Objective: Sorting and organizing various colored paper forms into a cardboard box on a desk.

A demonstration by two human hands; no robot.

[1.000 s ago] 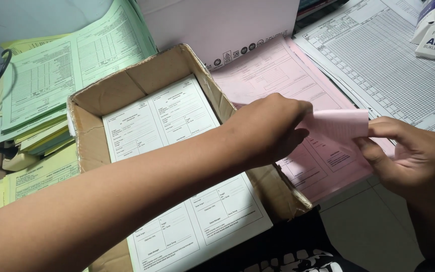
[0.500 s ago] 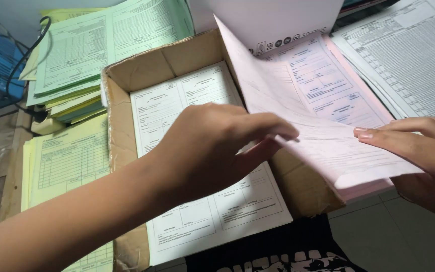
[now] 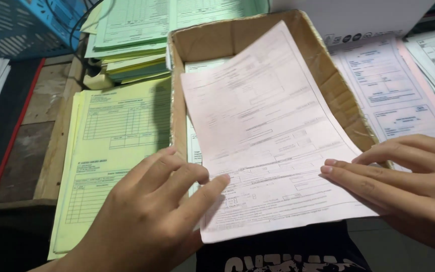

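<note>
resting across the open top of the cardboard box [image 3: 346,98], a pale pink form sheet [image 3: 268,141] lies tilted, its far corner up near the box's back wall and its near edge hanging past the box's front toward the person. both hands pin that near edge, likely so the thin paper stays flat and does not slide. the left hand [image 3: 152,221] sits at the box's front left corner, fingers loosely spread and unclenched, the fingertips [image 3: 222,180] pressing down on the sheet's lower left rather than pinching it. the right hand [image 3: 409,186] comes in at the box's front right corner, fingers stretched out flat and together, tips touching the sheet's right edge; whether a thumb grips underneath cannot be told. inside the box, under the pink sheet, white forms [image 3: 202,65] show at the left. left of the box lies a stack of yellow forms [image 3: 112,151], behind that a stack of green forms [image 3: 137,30]. right of the box more pink forms [image 3: 393,95] are spread flat.
</note>
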